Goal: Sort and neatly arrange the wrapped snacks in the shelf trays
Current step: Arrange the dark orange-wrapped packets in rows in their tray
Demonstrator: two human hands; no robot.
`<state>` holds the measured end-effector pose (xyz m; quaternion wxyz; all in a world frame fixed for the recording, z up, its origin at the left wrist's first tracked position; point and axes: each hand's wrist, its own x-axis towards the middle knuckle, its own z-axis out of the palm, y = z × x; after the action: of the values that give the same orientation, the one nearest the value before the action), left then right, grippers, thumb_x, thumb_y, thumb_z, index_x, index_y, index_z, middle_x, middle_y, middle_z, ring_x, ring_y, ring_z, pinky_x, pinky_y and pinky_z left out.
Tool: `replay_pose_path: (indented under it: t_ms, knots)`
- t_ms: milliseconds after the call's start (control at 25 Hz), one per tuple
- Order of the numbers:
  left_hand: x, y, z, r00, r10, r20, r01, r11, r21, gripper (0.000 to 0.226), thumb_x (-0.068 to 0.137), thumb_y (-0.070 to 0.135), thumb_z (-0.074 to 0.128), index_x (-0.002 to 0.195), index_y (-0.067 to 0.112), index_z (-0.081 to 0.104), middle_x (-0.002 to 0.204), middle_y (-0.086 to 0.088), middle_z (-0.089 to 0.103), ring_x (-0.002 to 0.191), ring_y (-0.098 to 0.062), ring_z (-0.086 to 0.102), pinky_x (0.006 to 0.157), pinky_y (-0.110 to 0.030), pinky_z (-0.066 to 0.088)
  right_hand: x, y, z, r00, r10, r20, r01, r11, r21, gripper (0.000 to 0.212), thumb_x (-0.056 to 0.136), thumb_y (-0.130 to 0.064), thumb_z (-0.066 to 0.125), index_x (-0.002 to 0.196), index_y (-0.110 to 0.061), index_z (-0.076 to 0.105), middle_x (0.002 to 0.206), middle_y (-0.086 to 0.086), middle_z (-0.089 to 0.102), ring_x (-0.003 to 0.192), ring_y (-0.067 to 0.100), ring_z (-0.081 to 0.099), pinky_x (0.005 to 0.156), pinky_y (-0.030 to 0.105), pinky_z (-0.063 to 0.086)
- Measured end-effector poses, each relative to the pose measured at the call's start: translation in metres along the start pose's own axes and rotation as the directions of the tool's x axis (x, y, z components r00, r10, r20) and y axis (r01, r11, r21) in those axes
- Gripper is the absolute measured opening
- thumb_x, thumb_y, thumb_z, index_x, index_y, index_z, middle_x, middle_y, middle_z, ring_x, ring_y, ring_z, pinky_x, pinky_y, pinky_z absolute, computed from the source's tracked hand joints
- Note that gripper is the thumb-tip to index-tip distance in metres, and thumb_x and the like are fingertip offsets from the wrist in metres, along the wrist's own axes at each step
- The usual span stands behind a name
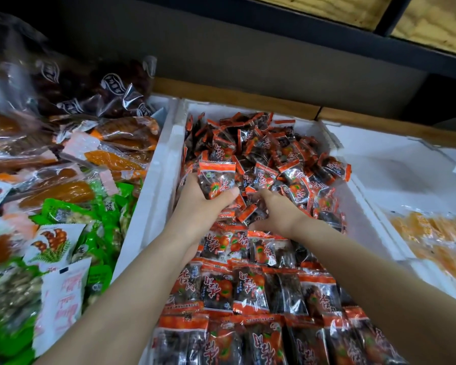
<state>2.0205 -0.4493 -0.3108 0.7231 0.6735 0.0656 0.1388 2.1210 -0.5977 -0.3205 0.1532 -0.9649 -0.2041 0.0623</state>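
Note:
A white foam tray (166, 143) in the middle holds red-and-black wrapped snacks. At its far end they lie in a loose heap (274, 154); toward me they lie in neat overlapping rows (250, 291). My left hand (203, 206) is shut on a small stack of these red-and-black packets (216, 180), held upright above the tray's left side. Palm down, my right hand (277, 209) reaches into the heap with its fingers curled among the packets; whether it grips one I cannot tell.
The left tray holds mixed snacks: green packets (108, 219), orange dried-fruit packs (111, 156), dark date bags (103, 96), white packets (63, 293). To the right is a white foam tray (379, 164) with yellow-orange packs (437, 230). A dark shelf underside (274, 48) hangs overhead.

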Motion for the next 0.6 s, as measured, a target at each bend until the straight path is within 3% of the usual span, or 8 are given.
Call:
replay_pose_path:
  t_ms: [120, 200, 280, 360, 480, 600]
  knots:
    - [0.0, 0.0, -0.001, 1.0, -0.005, -0.002, 0.005, 1.0, -0.014, 0.038, 0.085, 0.025, 0.069, 0.116, 0.031, 0.048, 0.108, 0.014, 0.061, 0.103, -0.007, 0.058, 0.084, -0.029, 0.047, -0.002, -0.002, 0.005, 0.99, 0.139, -0.006, -0.139, 0.987, -0.08, 0.068, 0.08, -0.032, 0.072, 0.132, -0.006, 0.037, 0.124, 0.011, 0.055, 0.109, 0.025, 0.056, 0.088, 0.032, 0.047]
    - [0.001, -0.002, -0.002, 1.0, -0.018, -0.008, 0.018, 1.0, -0.007, 0.04, 0.085, 0.027, 0.07, 0.117, 0.031, 0.047, 0.111, 0.014, 0.06, 0.108, -0.01, 0.057, 0.094, -0.036, 0.046, -0.003, -0.003, 0.004, 0.98, 0.197, 0.022, -0.196, 0.979, -0.062, 0.05, 0.081, -0.035, 0.07, 0.115, -0.005, 0.051, 0.108, 0.009, 0.062, 0.097, 0.023, 0.061, 0.074, 0.028, 0.048]
    - [0.002, -0.002, -0.002, 1.0, -0.026, -0.008, 0.026, 1.0, 0.007, 0.047, 0.084, 0.029, 0.07, 0.124, 0.028, 0.046, 0.118, 0.011, 0.06, 0.113, -0.013, 0.056, 0.101, -0.042, 0.044, -0.005, 0.001, 0.002, 0.983, 0.181, -0.008, -0.18, 0.981, 0.065, 0.029, 0.082, -0.034, 0.07, 0.09, -0.01, 0.055, 0.086, 0.004, 0.064, 0.072, 0.014, 0.063, 0.057, 0.025, 0.047]
    - [0.003, -0.003, -0.002, 1.0, -0.019, -0.008, 0.019, 1.0, 0.015, 0.051, 0.084, 0.029, 0.07, 0.129, 0.027, 0.045, 0.121, 0.009, 0.059, 0.114, -0.014, 0.055, 0.102, -0.043, 0.043, -0.008, 0.001, -0.004, 0.976, 0.165, -0.144, -0.117, 0.948, 0.298, 0.021, 0.085, -0.028, 0.066, 0.086, -0.01, 0.055, 0.077, 0.001, 0.064, 0.052, 0.005, 0.06, 0.044, 0.02, 0.044]
    - [0.004, -0.004, -0.002, 0.999, 0.031, -0.041, -0.029, 0.999, 0.029, 0.05, 0.085, 0.026, 0.069, 0.129, 0.023, 0.044, 0.118, 0.007, 0.06, 0.11, -0.012, 0.057, 0.087, -0.027, 0.046, -0.017, -0.006, -0.026, 0.899, 0.14, -0.415, 0.087, 0.872, 0.482, 0.027, 0.087, -0.027, 0.064, 0.078, -0.006, 0.049, 0.065, 0.006, 0.055, 0.049, 0.014, 0.047, 0.05, 0.025, 0.039]
    - [0.005, -0.006, -0.002, 0.998, 0.049, -0.048, -0.046, 0.997, 0.062, 0.051, 0.085, 0.033, 0.067, 0.129, 0.022, 0.044, 0.118, 0.006, 0.061, 0.107, -0.011, 0.059, 0.082, -0.024, 0.047, -0.037, -0.023, -0.042, 0.933, 0.031, -0.359, 0.22, 0.74, 0.636, 0.032, 0.085, -0.028, 0.066, 0.075, -0.003, 0.049, 0.057, 0.004, 0.046, 0.056, 0.019, 0.045, 0.059, 0.027, 0.04]
